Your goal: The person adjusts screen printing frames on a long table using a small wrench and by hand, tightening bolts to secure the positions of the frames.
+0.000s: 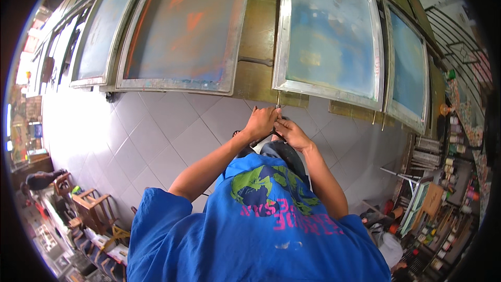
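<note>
My left hand and my right hand meet in front of my body, just off the near edge of a long bench. The fingers of both are closed and pressed together around something small and dark that they mostly hide. A thin rod comes down from the bench edge to my fingertips. Above it sits a screen-printing frame with a blue-grey mesh. To its left lies another framed screen with orange marks. A dark wrench rests on the board between these two frames.
More framed screens continue along the bench both ways. Beneath is a grey tiled floor. Wooden stools stand at lower left. Shelves, bottles and a folded metal stand crowd the right side.
</note>
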Tool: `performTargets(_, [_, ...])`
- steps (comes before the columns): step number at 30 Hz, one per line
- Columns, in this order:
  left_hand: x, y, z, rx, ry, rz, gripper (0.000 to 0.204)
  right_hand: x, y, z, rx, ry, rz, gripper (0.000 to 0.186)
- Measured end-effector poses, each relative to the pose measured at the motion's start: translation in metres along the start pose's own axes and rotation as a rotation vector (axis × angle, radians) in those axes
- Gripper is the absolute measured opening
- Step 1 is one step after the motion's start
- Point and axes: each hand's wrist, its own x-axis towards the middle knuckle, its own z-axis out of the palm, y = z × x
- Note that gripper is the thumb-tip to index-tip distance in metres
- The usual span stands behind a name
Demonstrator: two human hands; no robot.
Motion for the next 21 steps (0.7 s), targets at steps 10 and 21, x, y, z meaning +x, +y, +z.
performTargets(10, [0.004, -0.009, -0.008, -0.821, -0.277, -0.342, 0.048, -0.004, -0.044, 0.010, -0.126, 0.098, 0.139, 0.024])
performTargets(21, [0.004, 0.014, -0.014, -0.398, 0.072, -0.435, 0.049, 0.002, -0.024, 0.025, -0.219, 0.301, 0.108, 0.025])
